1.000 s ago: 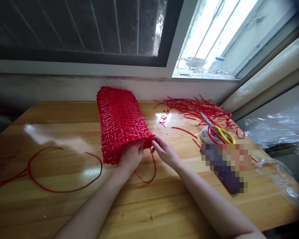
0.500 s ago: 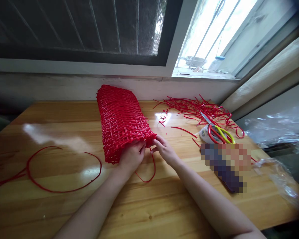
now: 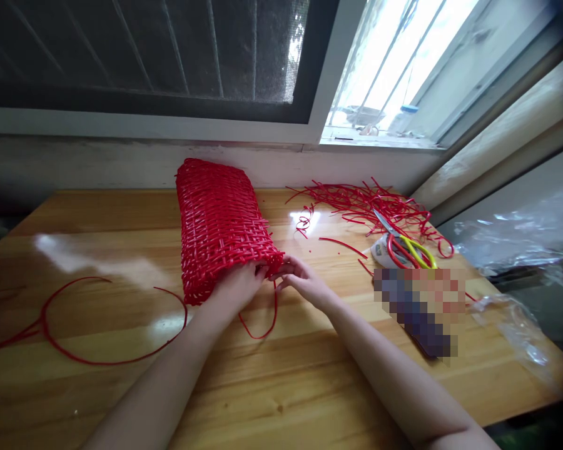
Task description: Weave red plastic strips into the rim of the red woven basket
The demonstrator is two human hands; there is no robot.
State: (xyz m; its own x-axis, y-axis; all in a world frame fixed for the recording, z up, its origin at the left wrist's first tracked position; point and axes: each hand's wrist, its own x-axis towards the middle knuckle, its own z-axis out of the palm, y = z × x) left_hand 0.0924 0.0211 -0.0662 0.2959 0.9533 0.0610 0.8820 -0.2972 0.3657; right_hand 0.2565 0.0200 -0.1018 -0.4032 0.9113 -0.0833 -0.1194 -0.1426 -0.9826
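A red woven basket point(image 3: 220, 219) lies on its side on the wooden table, its open end towards me. My left hand point(image 3: 241, 284) reaches into that opening, its thumb side near the right corner of the rim and its fingertips partly hidden inside. At the same corner my right hand point(image 3: 304, 281) pinches the rim from outside, thumb and fingers bent together. From between the hands a loose red strip point(image 3: 273, 319) hangs down in a loop to the tabletop.
Left of the basket, a long red strip point(image 3: 107, 362) curls on the table point(image 3: 281, 387). Cut red strips point(image 3: 370, 203) are heaped at the back right. Nearby lie scissors point(image 3: 410, 250) with red and yellow handles, a blurred-out dark object point(image 3: 413, 312) and clear plastic wrap point(image 3: 520, 331).
The whole scene has shifted slightly left in view. My right thumb and fingers have changed position at the rim corner, and my left hand remains in the opening.
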